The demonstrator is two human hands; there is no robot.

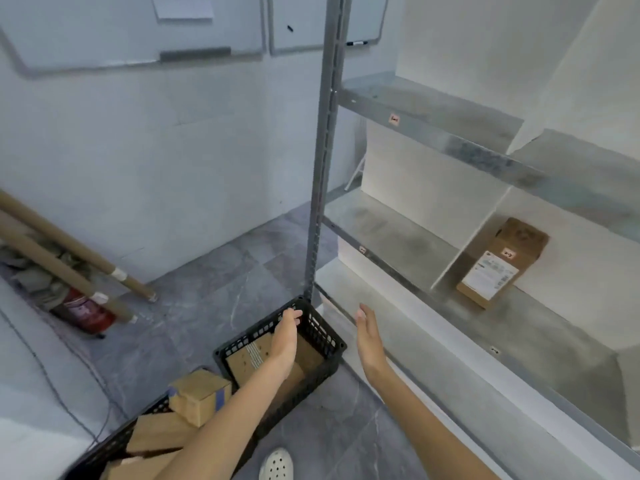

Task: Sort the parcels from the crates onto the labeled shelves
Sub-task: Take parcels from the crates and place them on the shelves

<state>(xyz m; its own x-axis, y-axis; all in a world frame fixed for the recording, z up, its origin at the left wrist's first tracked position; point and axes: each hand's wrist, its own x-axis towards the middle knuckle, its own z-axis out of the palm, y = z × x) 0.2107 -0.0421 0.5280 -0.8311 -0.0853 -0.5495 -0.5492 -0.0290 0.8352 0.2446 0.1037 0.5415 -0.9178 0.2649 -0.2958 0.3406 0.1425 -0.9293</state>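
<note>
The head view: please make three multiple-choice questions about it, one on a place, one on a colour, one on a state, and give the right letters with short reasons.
1. Where is the lone parcel on the rack?
A. top shelf
B. middle shelf, right of the divider
C. floor

2. What colour is the crate by the rack post?
A. black
B. blue
C. white

3. What is the right hand doing?
A. gripping a parcel
B. holding a marker
C. open and empty

Answers:
1. B, it leans on the middle shelf just right of the white divider.
2. A, its mesh walls are black.
3. C, the fingers are spread with nothing in them, while the left hand is at the crate rim.
</note>
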